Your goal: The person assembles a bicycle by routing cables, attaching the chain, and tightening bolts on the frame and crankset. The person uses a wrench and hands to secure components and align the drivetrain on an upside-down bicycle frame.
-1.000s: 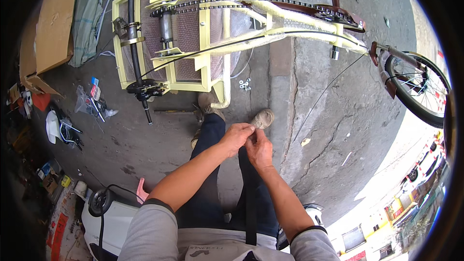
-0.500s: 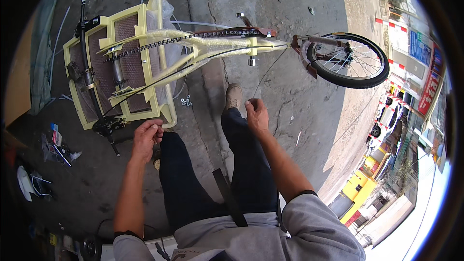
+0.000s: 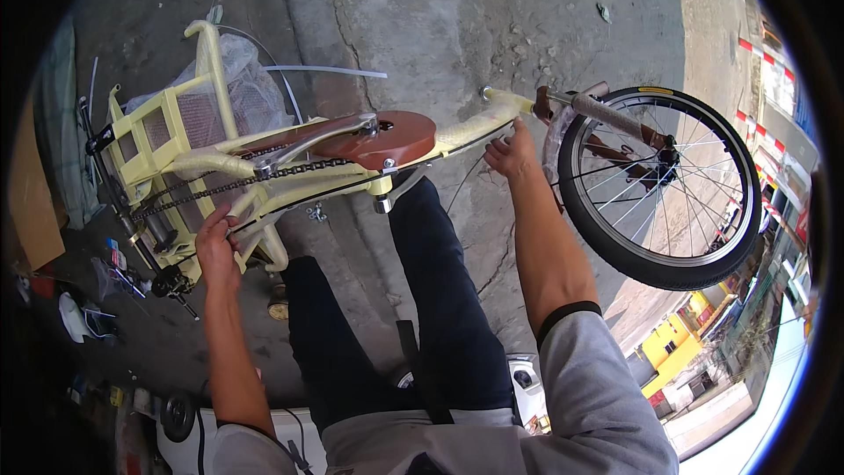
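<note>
A cream-yellow tricycle frame [image 3: 479, 127], partly wrapped in clear film, stretches across in front of me with its chain [image 3: 290, 170] and reddish-brown chain guard [image 3: 409, 136] turned upward. My left hand [image 3: 217, 251] is closed at the rear frame tubes, where the black cable [image 3: 334, 196] meets its fingers; the exact grip is partly hidden. My right hand [image 3: 512, 154] is closed by the front end of the frame, close under the tube. From it a thin wire [image 3: 463, 183] hangs down toward the ground. A silver crank arm [image 3: 321, 136] lies over the chain guard.
The spoked front wheel [image 3: 664, 189] stands to the right. Small metal nuts [image 3: 316, 212] lie on the cracked concrete [image 3: 422, 26] beyond my legs. Plastic film [image 3: 251, 79] and a white strip [image 3: 330, 70] are behind the frame. Packaged small items [image 3: 119, 259] lie left.
The frame has rolled over, bringing the chain guard and crank up toward me. My right hand has moved up and right to the frame's front; my left hand has moved left.
</note>
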Tool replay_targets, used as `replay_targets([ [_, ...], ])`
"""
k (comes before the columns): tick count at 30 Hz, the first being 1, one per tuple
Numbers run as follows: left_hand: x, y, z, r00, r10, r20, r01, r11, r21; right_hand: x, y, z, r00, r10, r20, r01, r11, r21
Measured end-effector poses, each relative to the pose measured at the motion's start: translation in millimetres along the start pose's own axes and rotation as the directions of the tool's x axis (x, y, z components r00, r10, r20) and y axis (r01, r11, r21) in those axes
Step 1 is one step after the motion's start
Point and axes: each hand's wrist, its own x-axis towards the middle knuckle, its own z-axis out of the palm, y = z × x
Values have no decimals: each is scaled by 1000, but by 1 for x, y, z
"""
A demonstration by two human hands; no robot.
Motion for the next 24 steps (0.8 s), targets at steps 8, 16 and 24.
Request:
replay_targets([
  [8, 15, 0, 56, 999, -35, 13, 26, 885, 466, 77, -5, 15, 920, 106, 377, -173, 974, 149],
  [16, 17, 13, 64, 999, 8, 32, -28, 716, 698, 114, -8, 2, 903, 90, 419, -148, 983, 108],
  [24, 23, 11, 66, 991, 117, 67, -122, 562, 818, 98, 3, -34, 885, 137, 445, -207, 972, 113],
])
